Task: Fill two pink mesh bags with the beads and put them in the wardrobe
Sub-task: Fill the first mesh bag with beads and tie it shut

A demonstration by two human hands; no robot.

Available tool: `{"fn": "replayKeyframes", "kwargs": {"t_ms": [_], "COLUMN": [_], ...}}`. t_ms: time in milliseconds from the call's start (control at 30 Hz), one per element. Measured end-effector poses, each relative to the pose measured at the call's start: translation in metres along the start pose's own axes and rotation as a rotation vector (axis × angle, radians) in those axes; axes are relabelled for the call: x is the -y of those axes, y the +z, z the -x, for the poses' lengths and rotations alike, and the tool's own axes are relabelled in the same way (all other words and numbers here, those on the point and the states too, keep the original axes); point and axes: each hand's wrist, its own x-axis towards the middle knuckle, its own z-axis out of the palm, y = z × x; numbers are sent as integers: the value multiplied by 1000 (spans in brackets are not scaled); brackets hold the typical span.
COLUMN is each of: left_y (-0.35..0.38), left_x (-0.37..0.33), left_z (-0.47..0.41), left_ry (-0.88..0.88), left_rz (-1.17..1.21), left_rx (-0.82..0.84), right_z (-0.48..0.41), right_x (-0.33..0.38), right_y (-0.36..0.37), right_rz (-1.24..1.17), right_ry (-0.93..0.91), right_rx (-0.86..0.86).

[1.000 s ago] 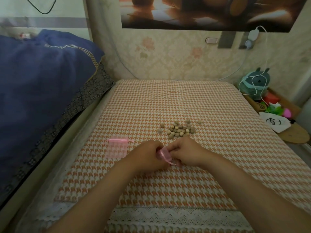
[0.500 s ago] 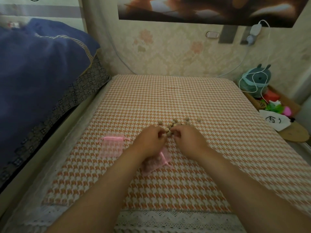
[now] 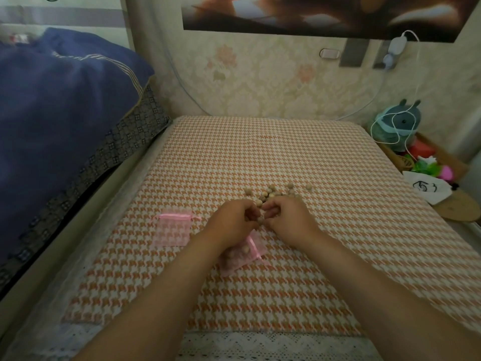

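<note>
Several small tan beads (image 3: 273, 193) lie in a loose pile on the houndstooth cloth (image 3: 338, 230). My left hand (image 3: 234, 220) and my right hand (image 3: 289, 217) meet at the pile's near edge. Their fingers are curled in around beads, and one bead shows at the left fingertips. A pink mesh bag (image 3: 244, 254) with a few beads inside lies slack on the cloth under my left wrist, its ribbon loose. The second pink mesh bag (image 3: 173, 230) lies flat to the left, with nothing visible inside. No wardrobe is in view.
A bed with a blue blanket (image 3: 59, 113) rises along the left. At the right edge a shelf holds a teal toy (image 3: 398, 126) with a white cable, a white paper bag (image 3: 426, 188) and small coloured items. The papered wall (image 3: 273, 84) closes the far side.
One second ago both hands held the beaded bag. They set it down, reached forward to the bead pile, and now curl around beads at its near edge.
</note>
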Motion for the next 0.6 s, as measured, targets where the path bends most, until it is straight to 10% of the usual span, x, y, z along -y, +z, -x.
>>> {"fn": "replayKeyframes", "kwargs": {"t_ms": [300,600], "left_y": [-12,-29], "left_x": [-11,-6], "left_z": [7,47], "left_ry": [-24,25], "left_rz": [198,-206], "left_rx": [-59,198], "right_z": [9,28], "right_x": [8,16], "right_y": [-12,-24], "right_rz": [-179,-51], "right_ry": [-79,-53], "right_rx": [13,160]}}
